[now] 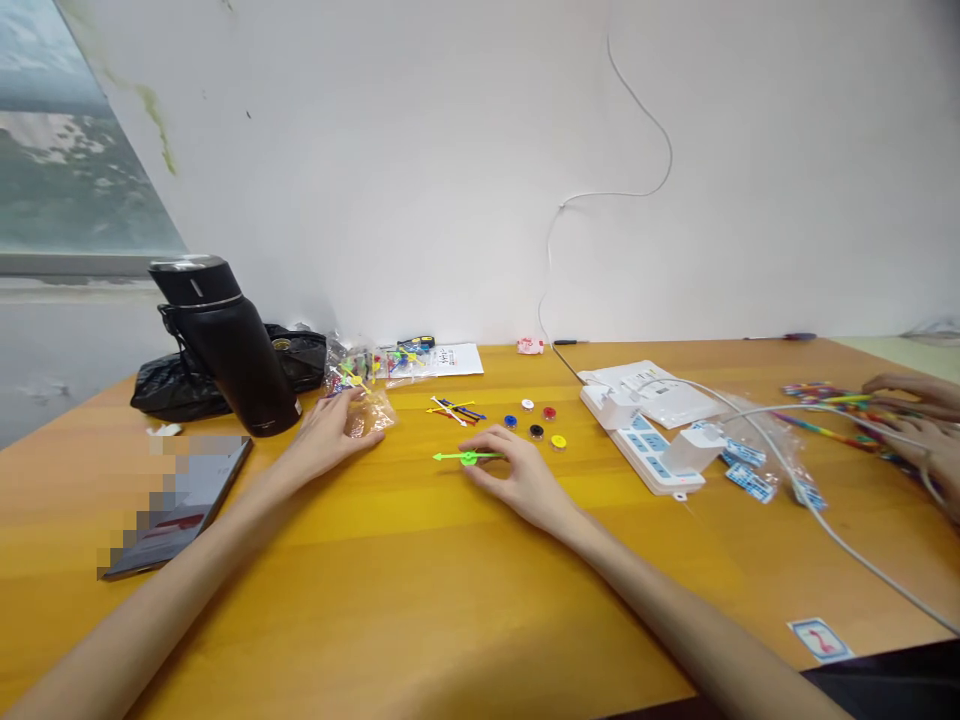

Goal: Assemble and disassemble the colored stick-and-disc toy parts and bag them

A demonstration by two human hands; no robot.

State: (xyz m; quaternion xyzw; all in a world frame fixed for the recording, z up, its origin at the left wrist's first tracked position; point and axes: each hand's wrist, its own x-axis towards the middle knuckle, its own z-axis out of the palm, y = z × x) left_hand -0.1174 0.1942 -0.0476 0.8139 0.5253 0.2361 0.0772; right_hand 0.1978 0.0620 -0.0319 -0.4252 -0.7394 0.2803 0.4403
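Note:
My right hand (516, 470) rests on the orange table (420, 590), fingers curled around a green stick with a green disc (466, 458) that lies flat. My left hand (334, 430) lies on the table beside a small clear plastic bag (369, 414), fingers loosely bent and touching it. Just beyond the right hand lie several small coloured discs (537, 421) and a little pile of coloured sticks (455, 409). More clear bags with coloured parts (371, 363) sit behind the left hand.
A black flask (229, 345) and a black bag (180, 385) stand at the far left, a phone (184, 500) nearer. A white power strip (645, 440) with cables lies on the right. Another person's hands (919, 425) work with coloured sticks at the right edge.

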